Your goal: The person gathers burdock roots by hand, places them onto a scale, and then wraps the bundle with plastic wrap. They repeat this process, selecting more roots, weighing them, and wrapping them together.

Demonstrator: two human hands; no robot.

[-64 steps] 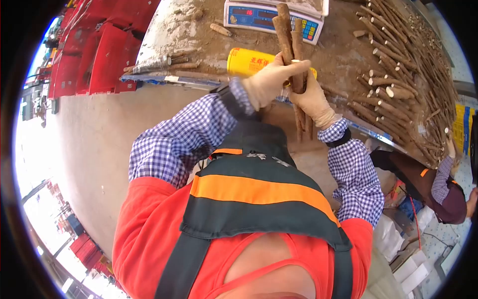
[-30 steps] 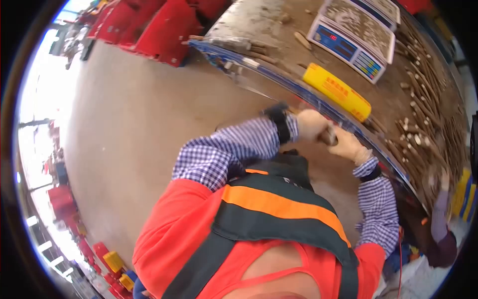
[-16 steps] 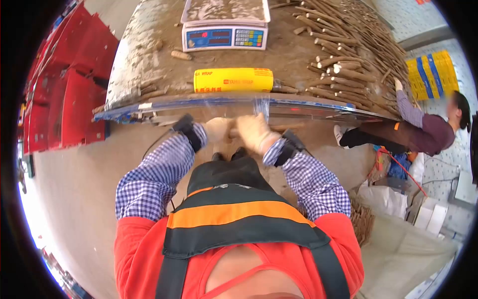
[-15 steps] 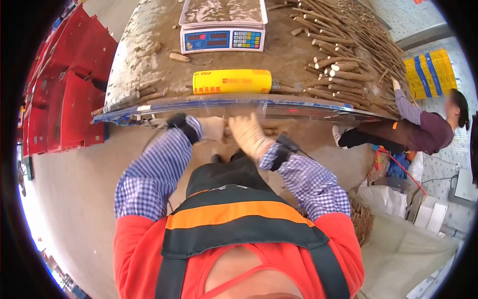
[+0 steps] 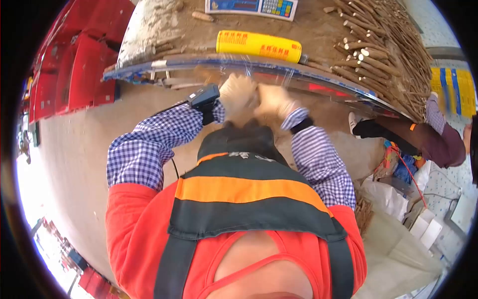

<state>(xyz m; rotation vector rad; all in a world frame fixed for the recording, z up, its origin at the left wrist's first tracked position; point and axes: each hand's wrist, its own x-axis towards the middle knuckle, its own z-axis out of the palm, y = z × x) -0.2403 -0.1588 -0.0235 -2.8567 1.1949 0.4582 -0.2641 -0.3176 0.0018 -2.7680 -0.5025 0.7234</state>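
Observation:
My left hand [image 5: 238,93], in a pale glove, is closed just in front of the table edge. Close beside it, my right hand [image 5: 273,100] is also closed, its glove slightly blurred. What the fingers hold is hidden below the knuckles. Glossy streaks of clear plastic wrap [image 5: 247,70] show between the table edge and my hands. Beyond them a yellow plastic wrap roll [image 5: 259,46] with red print lies along the table's near side. A black device [image 5: 204,97] is strapped at my left wrist.
The dirt-covered table [image 5: 174,27] carries a digital scale [image 5: 251,7] and a large pile of long brown roots [image 5: 386,47] on the right. Red crates [image 5: 74,74] stand at left. A co-worker [image 5: 443,144] is beside the table at right, near yellow crates [image 5: 453,89].
My hands have come closer together. Brown roots showed between them earlier and are now hidden. The camera view has shifted, putting the scale partly out of frame.

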